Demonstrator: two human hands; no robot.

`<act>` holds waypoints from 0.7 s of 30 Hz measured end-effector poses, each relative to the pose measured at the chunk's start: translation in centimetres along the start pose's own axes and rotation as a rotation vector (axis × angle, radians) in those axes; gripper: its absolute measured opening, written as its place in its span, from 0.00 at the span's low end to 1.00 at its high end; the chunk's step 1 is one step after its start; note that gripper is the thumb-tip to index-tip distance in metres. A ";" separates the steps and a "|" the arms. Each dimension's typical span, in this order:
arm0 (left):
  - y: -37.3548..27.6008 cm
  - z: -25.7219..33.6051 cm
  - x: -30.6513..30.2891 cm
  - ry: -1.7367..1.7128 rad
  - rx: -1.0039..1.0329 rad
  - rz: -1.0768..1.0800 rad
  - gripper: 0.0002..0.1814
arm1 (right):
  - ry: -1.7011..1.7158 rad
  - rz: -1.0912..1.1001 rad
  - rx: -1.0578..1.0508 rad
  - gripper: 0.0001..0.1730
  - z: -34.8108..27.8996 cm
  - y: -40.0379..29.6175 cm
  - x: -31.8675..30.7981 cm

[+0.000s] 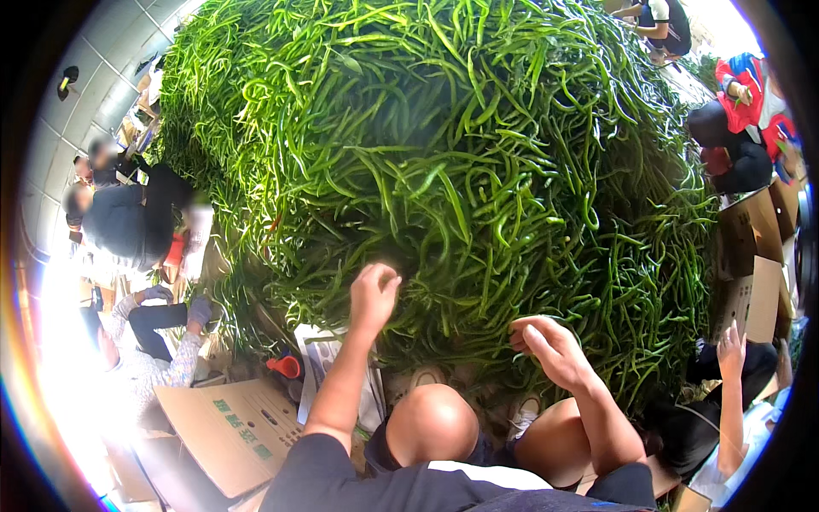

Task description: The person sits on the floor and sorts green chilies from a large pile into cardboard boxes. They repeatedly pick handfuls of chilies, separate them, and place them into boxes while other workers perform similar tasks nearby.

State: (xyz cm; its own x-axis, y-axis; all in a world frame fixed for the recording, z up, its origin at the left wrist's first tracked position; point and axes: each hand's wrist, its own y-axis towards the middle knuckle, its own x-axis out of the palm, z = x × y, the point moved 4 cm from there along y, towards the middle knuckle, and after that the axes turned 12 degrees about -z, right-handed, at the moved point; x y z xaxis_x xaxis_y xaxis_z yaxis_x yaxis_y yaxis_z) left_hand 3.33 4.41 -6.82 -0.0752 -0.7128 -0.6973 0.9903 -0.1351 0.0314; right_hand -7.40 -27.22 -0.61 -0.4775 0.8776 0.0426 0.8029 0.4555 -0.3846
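Observation:
A large heap of long green chili peppers (409,179) rises directly before me. My left hand (374,297) hovers at the lower front of the heap, its fingers curled and the thumb near the index finger. Whether a pepper is hidden in its grasp cannot be made out. To the right and lower down, my right hand (550,351) is held over the near edge of the peppers. Its fingers are bent with the thumb apart, and no pepper shows in it. Between the two arms are my bare knees (433,421), close against the heap.
An open cardboard carton (237,429) stands at my left, near a red plastic object (283,367). More cartons (748,301) are on the right. One person with gloves (199,310) sits at the left; another's raised hand (731,351) is at the right. Several people surround the heap.

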 end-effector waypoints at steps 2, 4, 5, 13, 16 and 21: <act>-0.1 6.7 -0.8 -0.234 0.193 0.064 0.03 | 0.398 -0.106 0.129 0.25 0.7 3.1 0.2; -1.0 13.8 -2.1 -0.205 0.494 0.006 0.06 | 0.850 -0.244 0.093 0.27 0.5 6.8 1.5; -1.6 15.3 -1.5 -0.210 0.607 -0.090 0.08 | 1.077 -0.318 0.009 0.29 0.0 8.7 2.1; 11.9 13.4 -2.0 -0.317 0.581 -0.153 0.09 | 0.351 0.422 -0.383 0.35 -4.0 9.1 -5.6; 23.8 8.9 -1.3 -0.081 0.362 0.045 0.09 | 0.411 0.344 -0.361 0.26 -4.5 6.6 -7.7; 35.7 2.3 2.1 0.377 -0.027 0.195 0.25 | 0.222 0.370 -0.309 0.14 -4.4 4.9 -7.8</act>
State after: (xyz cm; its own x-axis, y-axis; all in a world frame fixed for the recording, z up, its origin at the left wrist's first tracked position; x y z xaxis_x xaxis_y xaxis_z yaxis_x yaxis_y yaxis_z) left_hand 38.23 -3.50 -5.56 0.1570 -0.4211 -0.8933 0.9848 -0.0010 0.1735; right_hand 1.84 -31.19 1.23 -0.0819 0.9833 0.1624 0.9872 0.1024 -0.1223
